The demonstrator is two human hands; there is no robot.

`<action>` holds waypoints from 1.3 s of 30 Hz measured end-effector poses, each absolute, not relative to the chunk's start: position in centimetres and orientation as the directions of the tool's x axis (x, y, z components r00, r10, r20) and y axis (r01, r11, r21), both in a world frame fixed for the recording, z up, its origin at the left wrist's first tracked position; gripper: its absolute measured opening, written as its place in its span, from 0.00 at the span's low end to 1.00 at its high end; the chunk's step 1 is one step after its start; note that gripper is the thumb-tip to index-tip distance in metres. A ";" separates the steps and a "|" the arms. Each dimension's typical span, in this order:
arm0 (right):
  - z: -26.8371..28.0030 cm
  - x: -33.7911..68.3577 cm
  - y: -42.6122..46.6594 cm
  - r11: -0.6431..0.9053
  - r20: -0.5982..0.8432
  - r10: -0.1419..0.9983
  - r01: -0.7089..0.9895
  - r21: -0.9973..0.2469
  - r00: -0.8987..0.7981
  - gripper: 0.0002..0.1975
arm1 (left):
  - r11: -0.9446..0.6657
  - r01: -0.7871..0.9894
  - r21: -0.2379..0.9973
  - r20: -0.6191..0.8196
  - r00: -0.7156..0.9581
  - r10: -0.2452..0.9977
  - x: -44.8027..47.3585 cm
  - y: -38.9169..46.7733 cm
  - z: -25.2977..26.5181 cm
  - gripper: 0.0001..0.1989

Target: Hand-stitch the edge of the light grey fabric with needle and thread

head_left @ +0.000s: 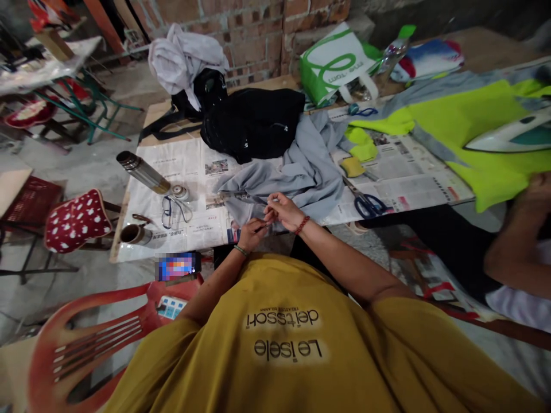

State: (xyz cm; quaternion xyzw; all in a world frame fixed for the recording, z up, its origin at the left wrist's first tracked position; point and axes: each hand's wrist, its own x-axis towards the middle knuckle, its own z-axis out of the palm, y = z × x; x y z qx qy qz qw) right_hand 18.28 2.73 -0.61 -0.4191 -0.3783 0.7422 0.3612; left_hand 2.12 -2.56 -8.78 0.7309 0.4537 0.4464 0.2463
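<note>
Two hands [286, 214] nearly meet at grey cloth [307, 166], grip unclear; black bag [258, 123] and scissors [359, 202] lie near.

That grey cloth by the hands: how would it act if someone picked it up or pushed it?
The grey cloth would probably hang limp, since it lies in soft folds. It looks thin, so it is likely light for its spread. Lying in a loose, rumpled heap, it would more likely bunch up than roll if pushed.
</note>
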 end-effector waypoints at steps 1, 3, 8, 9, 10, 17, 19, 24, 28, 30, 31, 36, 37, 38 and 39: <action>-0.5 18.1 2.7 -0.466 -0.347 0.840 -0.227 -0.855 -0.417 0.16 | -0.468 0.445 0.763 0.429 0.192 0.883 2.1 -2.5 -8.8 0.15; -0.5 17.8 3.1 -0.462 -0.329 0.833 -0.230 -0.857 -0.445 0.14 | -0.477 0.439 0.761 0.436 0.198 0.878 2.0 -2.5 -8.7 0.15; -0.2 18.8 5.6 -0.046 -0.041 0.959 -0.011 -0.999 -0.280 0.02 | -0.473 0.445 0.761 0.427 0.204 0.881 1.9 -2.3 -8.7 0.15; 0.0 19.4 6.2 0.092 0.065 0.961 0.093 -0.991 -0.268 0.02 | -0.470 0.450 0.760 0.424 0.204 0.882 1.9 -2.3 -8.7 0.15; 0.2 19.9 6.8 0.223 0.163 0.946 0.197 -0.955 -0.281 0.03 | -0.468 0.452 0.760 0.422 0.205 0.883 1.9 -2.3 -8.7 0.15; 0.5 23.7 10.2 0.607 0.477 0.795 0.499 -0.619 -0.375 0.11 | -0.463 0.427 0.777 0.422 0.192 0.886 1.9 -2.4 -8.9 0.13; 0.4 24.4 11.0 0.643 0.537 0.762 0.518 -0.564 -0.362 0.12 | -0.453 0.419 0.787 0.413 0.187 0.891 1.8 -2.4 -9.0 0.12; 1.1 25.6 12.4 0.655 0.590 0.738 0.560 -0.507 -0.329 0.11 | -0.439 0.404 0.802 0.396 0.189 0.898 1.8 -2.3 -9.1 0.11; 0.6 24.6 10.8 0.593 0.537 0.794 0.561 -0.577 -0.287 0.12 | -0.439 0.424 0.793 0.388 0.205 0.899 1.8 -2.4 -9.0 0.10; -0.7 23.4 8.7 0.562 0.462 0.826 0.542 -0.625 -0.324 0.12 | -0.440 0.426 0.790 0.391 0.202 0.898 1.9 -2.4 -8.9 0.10; -1.6 22.7 7.5 0.554 0.418 0.833 0.530 -0.642 -0.363 0.12 | -0.437 0.431 0.790 0.389 0.200 0.899 1.9 -2.5 -8.9 0.10; -6.2 21.4 2.8 0.564 0.326 0.821 0.578 -0.590 -0.469 0.13 | -0.427 0.469 0.773 0.364 0.224 0.904 2.3 -2.6 -8.8 0.10; -6.8 21.6 2.4 0.559 0.314 0.826 0.609 -0.563 -0.469 0.14 | -0.433 0.477 0.765 0.362 0.238 0.901 2.3 -2.5 -8.8 0.09; -7.2 21.9 2.3 0.549 0.300 0.834 0.646 -0.531 -0.463 0.15 | -0.443 0.484 0.754 0.361 0.257 0.896 2.4 -2.5 -8.8 0.09; -7.4 22.3 2.4 0.534 0.283 0.845 0.686 -0.495 -0.454 0.15 | -0.456 0.492 0.742 0.359 0.282 0.889 2.4 -2.4 -8.7 0.09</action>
